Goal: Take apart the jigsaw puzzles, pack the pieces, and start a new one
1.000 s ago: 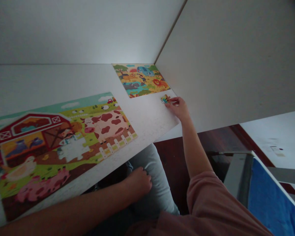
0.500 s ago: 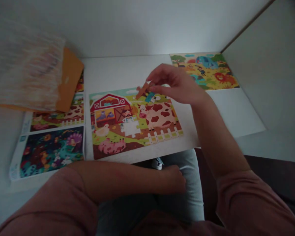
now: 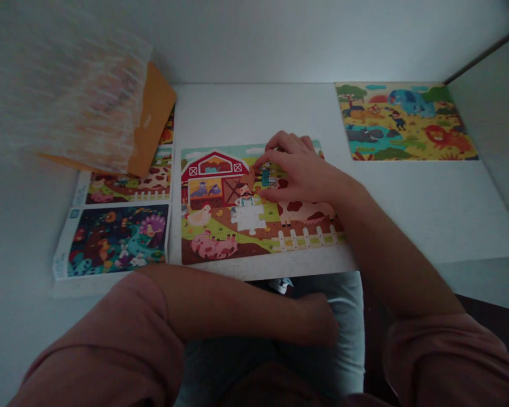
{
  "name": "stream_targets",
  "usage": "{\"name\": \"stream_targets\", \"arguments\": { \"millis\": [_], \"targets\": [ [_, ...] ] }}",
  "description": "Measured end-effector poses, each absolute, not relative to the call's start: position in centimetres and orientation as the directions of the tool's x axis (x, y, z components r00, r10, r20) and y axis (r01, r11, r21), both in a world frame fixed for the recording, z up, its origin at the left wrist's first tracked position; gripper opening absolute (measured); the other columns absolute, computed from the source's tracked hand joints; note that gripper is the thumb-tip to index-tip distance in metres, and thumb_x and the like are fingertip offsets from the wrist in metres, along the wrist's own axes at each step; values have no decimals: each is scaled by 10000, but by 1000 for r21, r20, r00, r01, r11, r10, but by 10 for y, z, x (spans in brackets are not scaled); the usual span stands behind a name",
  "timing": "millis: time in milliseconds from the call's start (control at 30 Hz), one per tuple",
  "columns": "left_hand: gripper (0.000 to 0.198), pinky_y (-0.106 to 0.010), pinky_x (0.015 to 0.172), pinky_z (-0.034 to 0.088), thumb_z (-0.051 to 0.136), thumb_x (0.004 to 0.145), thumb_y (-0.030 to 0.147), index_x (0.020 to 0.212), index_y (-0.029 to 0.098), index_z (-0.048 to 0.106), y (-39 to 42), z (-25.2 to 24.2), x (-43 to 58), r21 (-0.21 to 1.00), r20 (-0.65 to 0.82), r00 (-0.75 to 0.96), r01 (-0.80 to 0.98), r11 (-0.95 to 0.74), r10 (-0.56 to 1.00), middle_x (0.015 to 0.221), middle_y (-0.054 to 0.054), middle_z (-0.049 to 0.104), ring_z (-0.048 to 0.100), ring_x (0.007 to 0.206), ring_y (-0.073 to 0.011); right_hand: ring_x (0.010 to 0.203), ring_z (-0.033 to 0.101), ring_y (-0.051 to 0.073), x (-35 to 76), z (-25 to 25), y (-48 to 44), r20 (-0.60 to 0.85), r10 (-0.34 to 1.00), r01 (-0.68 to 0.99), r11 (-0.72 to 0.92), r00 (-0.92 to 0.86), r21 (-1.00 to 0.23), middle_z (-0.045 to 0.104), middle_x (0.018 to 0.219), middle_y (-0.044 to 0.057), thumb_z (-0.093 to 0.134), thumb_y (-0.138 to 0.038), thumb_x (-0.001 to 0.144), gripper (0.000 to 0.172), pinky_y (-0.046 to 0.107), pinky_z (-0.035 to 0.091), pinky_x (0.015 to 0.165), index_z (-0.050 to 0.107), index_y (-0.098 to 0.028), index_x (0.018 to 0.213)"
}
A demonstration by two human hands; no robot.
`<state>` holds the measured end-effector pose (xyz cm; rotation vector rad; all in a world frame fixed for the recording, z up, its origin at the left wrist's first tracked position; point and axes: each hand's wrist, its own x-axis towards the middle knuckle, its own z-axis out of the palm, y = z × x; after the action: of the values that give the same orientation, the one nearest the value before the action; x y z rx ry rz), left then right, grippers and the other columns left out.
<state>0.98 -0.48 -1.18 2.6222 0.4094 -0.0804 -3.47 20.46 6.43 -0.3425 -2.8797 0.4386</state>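
Note:
A farm jigsaw puzzle (image 3: 220, 226) with a red barn, a cow and a pig lies on the white table (image 3: 407, 198); one white gap shows in its middle. My right hand (image 3: 297, 169) rests over the upper middle of the puzzle, fingers pinched on a small puzzle piece (image 3: 266, 176) just above the gap. My left hand (image 3: 318, 319) lies in my lap below the table edge, curled closed, with nothing visible in it.
A finished safari puzzle (image 3: 405, 121) lies at the back right. Left of the farm puzzle is a puzzle box lid (image 3: 114, 226) with printed pictures, partly covered by an orange envelope (image 3: 150, 130) and a blurred sheet. White walls close the back and right.
My right hand picked a piece from near the safari puzzle, carried it left, and has come down onto the farm puzzle. The view swung left. My left hand stayed in my lap.

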Motion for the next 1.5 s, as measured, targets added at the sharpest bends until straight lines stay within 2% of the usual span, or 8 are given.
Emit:
{"name": "stream_targets", "arguments": {
  "millis": [167,300,400,500,733,967,1267,1500],
  "targets": [
    [215,-327,545,500,581,744,65,769,241,702,-6,-12,9,441,-135,954,301,-846,269,875,-31,704,652,774,-191,1091,426,320,-32,69,207,121,214,178,949,-969,-260,422,1197,86,552,-250,805,433,521,357,889,502,-302,1232],
    [218,-330,544,503,583,747,67,765,247,704,-7,-12,9,434,-137,953,304,-848,272,897,-41,702,651,778,-201,1068,438,340,-33,64,207,182,305,248,927,-935,-281,457,1154,117,598,-391,787,445,539,344,896,512,-222,1189],
    [222,-331,544,508,566,762,71,774,244,704,-7,-11,10,439,-148,953,304,-846,266,888,-39,704,652,774,-200,1072,442,340,-36,63,202,172,279,217,925,-945,-311,463,1150,105,577,-476,801,407,542,320,912,560,-233,1127],
    [217,-332,561,518,556,770,77,788,237,701,-6,-11,10,449,-154,953,302,-841,260,884,-34,706,653,792,-191,1076,448,319,-37,64,196,135,200,142,926,-970,-349,464,1166,88,555,-465,825,370,522,306,925,574,-258,1131],
    [227,-344,599,526,548,778,74,815,241,698,-6,-12,10,465,-168,954,298,-834,247,909,-17,706,651,816,-189,1087,434,332,-38,60,195,111,195,134,904,-975,-406,475,1175,71,695,-544,669,549,518,306,917,542,-258,1113],
    [231,-342,586,504,563,768,71,801,251,704,-7,-13,12,465,-166,950,310,-829,263,924,-26,703,650,802,-208,1023,476,291,-43,64,188,83,128,86,917,-988,-389,505,1130,100,592,-607,747,512,477,321,890,549,-226,1087],
    [248,-287,526,485,566,734,66,701,272,699,-7,-14,11,477,-122,945,324,-817,303,816,-12,695,636,683,-167,1068,455,293,-44,64,181,64,18,-11,904,-998,-428,503,1163,82,624,-634,707,548,468,288,922,559,-234,1076],
    [212,-309,573,494,567,766,97,802,254,705,-7,-9,9,457,-172,946,324,-828,274,913,-30,698,639,744,-179,1096,436,302,-43,65,182,48,4,-17,900,-999,-435,501,1197,57,642,-578,723,501,485,270,931,568,-272,1113]
  ]
}}
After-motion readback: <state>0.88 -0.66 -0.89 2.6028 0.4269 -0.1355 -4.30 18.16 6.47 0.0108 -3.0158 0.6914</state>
